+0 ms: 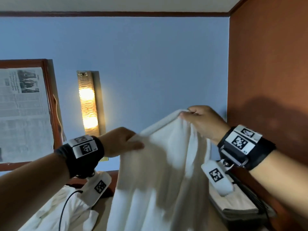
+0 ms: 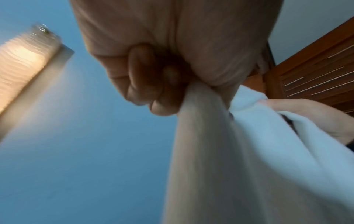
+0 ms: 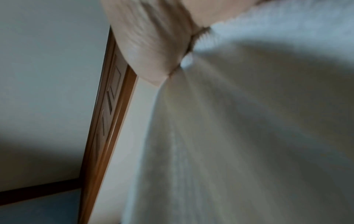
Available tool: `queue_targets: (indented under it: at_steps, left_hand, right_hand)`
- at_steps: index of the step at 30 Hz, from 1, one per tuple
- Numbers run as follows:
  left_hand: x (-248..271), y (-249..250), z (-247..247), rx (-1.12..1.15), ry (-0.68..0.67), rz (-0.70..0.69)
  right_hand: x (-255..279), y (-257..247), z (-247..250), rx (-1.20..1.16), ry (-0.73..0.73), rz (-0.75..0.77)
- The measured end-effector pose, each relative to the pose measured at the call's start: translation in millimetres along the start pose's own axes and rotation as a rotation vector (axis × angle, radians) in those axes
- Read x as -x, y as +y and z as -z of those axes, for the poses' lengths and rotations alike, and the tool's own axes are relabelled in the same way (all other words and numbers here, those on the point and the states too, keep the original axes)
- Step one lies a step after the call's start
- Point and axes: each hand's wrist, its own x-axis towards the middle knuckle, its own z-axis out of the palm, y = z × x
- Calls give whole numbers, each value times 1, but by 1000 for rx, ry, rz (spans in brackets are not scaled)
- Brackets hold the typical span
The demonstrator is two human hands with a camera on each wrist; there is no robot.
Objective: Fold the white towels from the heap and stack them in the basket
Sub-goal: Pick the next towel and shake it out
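Bedroom: wall lamp (image 1: 88, 100), framed newspaper (image 1: 23, 112).

lit wall lamp (image 1: 88, 104) | framed newspaper (image 1: 21, 112) | blue wall (image 1: 150, 64) | wooden panel (image 1: 270, 64)

We see a dim room lit mainly by a warm wall lamp (image 1: 88, 104), which casts a glow on the blue wall (image 1: 150, 64). A soft shadow falls on the orange side wall (image 1: 270, 114). Motion blur smears the white towel (image 1: 158, 172) in all views; both wrist views are soft and unfocused, and straight lines bow near the edges.
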Motion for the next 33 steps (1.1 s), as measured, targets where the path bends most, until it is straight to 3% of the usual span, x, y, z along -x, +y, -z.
queue_targets:
  at_steps: [3, 5, 7, 9, 11, 15, 18, 21, 23, 28, 31, 33]
  left_hand:
    - [9, -33, -4, -7, -121, 81]
    - [9, -49, 1, -50, -89, 150]
    - [3, -60, 13, -30, 126, 244]
    - [-1, -53, 30, 96, 388, 285]
    - [-4, -25, 39, 192, 494, 184]
    - [-17, 48, 30, 257, 322, -144]
    - [-29, 64, 21, 192, 299, -235]
    - [-32, 51, 13, 203, 308, -107]
    - [-30, 35, 8, 92, 272, -30]
    - [-22, -16, 22, -48, 217, 142]
    - [-19, -23, 28, 149, 300, 115]
    - [-18, -8, 30, 383, 344, 29]
  right_hand:
    - [-10, 14, 21, 54, 82, -15]
    - [-14, 22, 29, 132, 72, -11]
    - [-17, 28, 32, 258, -8, -40]
    - [-16, 30, 28, 461, -196, -90]
    - [-10, 27, 15, 535, -365, -98]
    - [11, 5, -27, 244, -485, -29]
    - [8, -1, -30, 154, -379, 46]
    - [-6, 9, -5, 171, -189, 18]
    - [-18, 28, 20, 206, -93, -2]
    - [-27, 67, 60, 290, 61, -81]
    - [-18, 66, 64, 324, 43, -157]
    - [-10, 55, 57, 411, -91, -176]
